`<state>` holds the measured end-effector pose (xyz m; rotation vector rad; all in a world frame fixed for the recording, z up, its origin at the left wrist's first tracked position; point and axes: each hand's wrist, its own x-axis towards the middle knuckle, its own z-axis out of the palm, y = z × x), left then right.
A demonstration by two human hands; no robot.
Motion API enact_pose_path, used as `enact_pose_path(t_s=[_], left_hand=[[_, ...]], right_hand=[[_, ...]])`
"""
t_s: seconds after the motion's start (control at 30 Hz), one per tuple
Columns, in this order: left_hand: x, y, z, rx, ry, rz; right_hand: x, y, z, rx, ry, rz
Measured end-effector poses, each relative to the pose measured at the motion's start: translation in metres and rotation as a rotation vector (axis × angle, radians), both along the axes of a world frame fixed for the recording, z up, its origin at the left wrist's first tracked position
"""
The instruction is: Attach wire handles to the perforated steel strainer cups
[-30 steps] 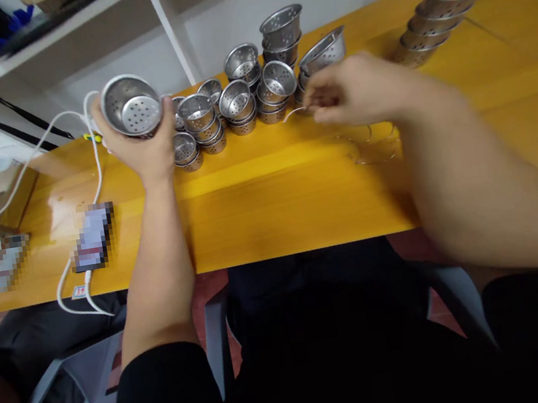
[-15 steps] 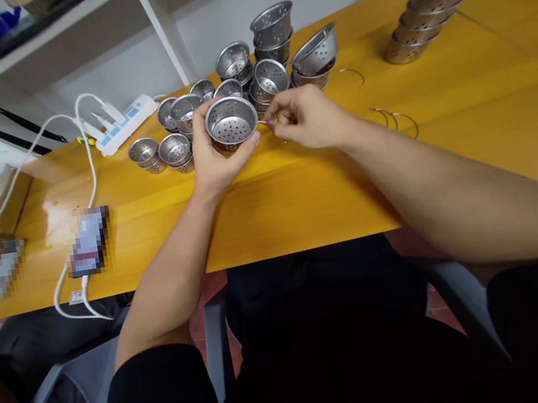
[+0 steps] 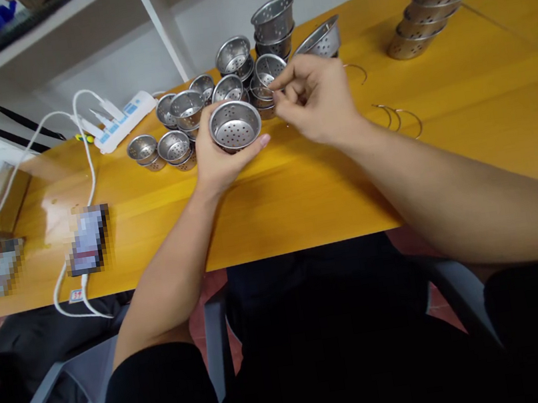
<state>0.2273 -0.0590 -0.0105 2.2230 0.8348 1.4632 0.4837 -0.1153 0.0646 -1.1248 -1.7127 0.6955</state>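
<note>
My left hand [image 3: 215, 159] is wrapped round a small perforated metal cup [image 3: 236, 125], tilted so its holed bottom faces me. Just right of its rim, my right hand [image 3: 317, 96] is closed in a pinch, thumb against forefinger. A thin wire [image 3: 272, 90] shows faintly at those fingertips, apart from the cup; most of it is hidden or too fine to follow. Behind both hands stand more perforated cups, among them a stacked pair [image 3: 175, 148] and a taller stack [image 3: 274, 22]. Curved wires [image 3: 395, 118] lie on the table right of my right hand.
A tall leaning stack of cups [image 3: 432, 9] stands at the back right of the yellow table [image 3: 290, 205]. To the left are a white power strip [image 3: 128, 121] with cables and a phone [image 3: 89, 242]. Another person's dark clothing shows at lower left.
My right hand has drawn away from the cup's rim, up and slightly right, still pinched. The cup in my left hand has shifted a little right and down.
</note>
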Motion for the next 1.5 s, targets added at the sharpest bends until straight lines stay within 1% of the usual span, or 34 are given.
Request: enact_pose_path(t_s=[0.13, 0.23, 0.43, 0.57, 0.7, 0.83, 0.93, 1.07, 1.3, 1.4, 1.5], left_hand=[[0.001, 0.007, -0.011, 0.018, 0.011, -0.079], [0.000, 0.009, -0.014, 0.027, 0.044, -0.119], [-0.001, 0.006, -0.013, -0.014, 0.023, -0.076], [0.000, 0.009, -0.016, -0.034, 0.035, -0.059], [0.000, 0.012, -0.021, -0.025, 0.066, -0.087], [0.002, 0.013, -0.025, -0.005, 0.057, -0.130], [0.004, 0.011, -0.024, 0.014, 0.033, -0.123], [0.006, 0.008, -0.021, -0.004, 0.054, -0.044], [0.004, 0.013, -0.026, 0.039, 0.106, -0.088], [0.004, 0.013, -0.028, 0.032, 0.158, -0.068], [0.005, 0.008, -0.026, 0.031, 0.180, -0.065]], right_hand=[[-0.001, -0.004, 0.004, 0.017, -0.003, -0.028], [-0.001, -0.004, 0.004, 0.024, 0.004, -0.026], [-0.003, -0.005, 0.001, -0.003, -0.008, 0.003], [-0.005, -0.005, 0.000, -0.019, -0.042, 0.017], [-0.006, -0.007, 0.004, -0.031, -0.046, 0.012], [-0.006, -0.010, 0.007, -0.024, -0.008, 0.049], [-0.006, -0.009, 0.004, -0.014, -0.005, 0.053], [-0.005, -0.004, -0.002, 0.009, -0.047, 0.044], [-0.003, 0.000, -0.006, 0.052, -0.032, 0.105], [-0.003, 0.005, -0.011, 0.086, -0.031, 0.086], [-0.004, 0.008, -0.014, 0.107, -0.030, 0.069]])
